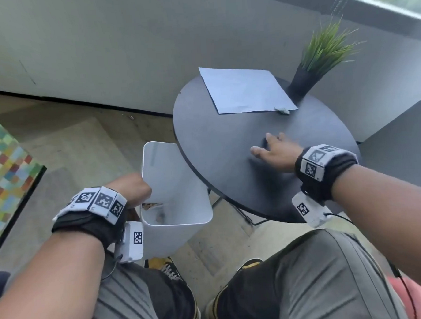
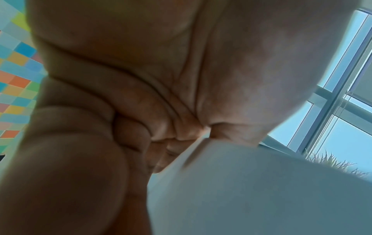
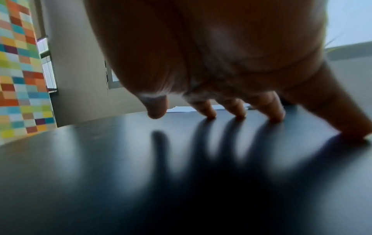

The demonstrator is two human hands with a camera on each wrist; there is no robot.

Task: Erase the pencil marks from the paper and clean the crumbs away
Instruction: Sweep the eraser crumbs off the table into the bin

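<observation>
A white sheet of paper (image 1: 246, 90) lies at the far side of the round dark table (image 1: 215, 139). A small pale eraser (image 1: 282, 110) sits at the paper's near right corner. My right hand (image 1: 271, 148) lies open on the tabletop in front of the paper, fingers spread, with the fingertips (image 3: 210, 114) touching the dark surface (image 3: 100, 159). My left hand (image 1: 133, 187) grips the rim of a white waste bin (image 1: 172, 200) and holds it tilted against the table's left edge. In the left wrist view the fingers (image 2: 130, 133) curl over the bin's wall (image 2: 251, 182). No crumbs are discernible.
A potted green plant (image 1: 321, 56) stands at the table's far right, beside the paper. Some scraps lie in the bin's bottom (image 1: 156, 211). A colourful checked surface (image 1: 2, 170) is at the left. My knees and shoes are below the table edge.
</observation>
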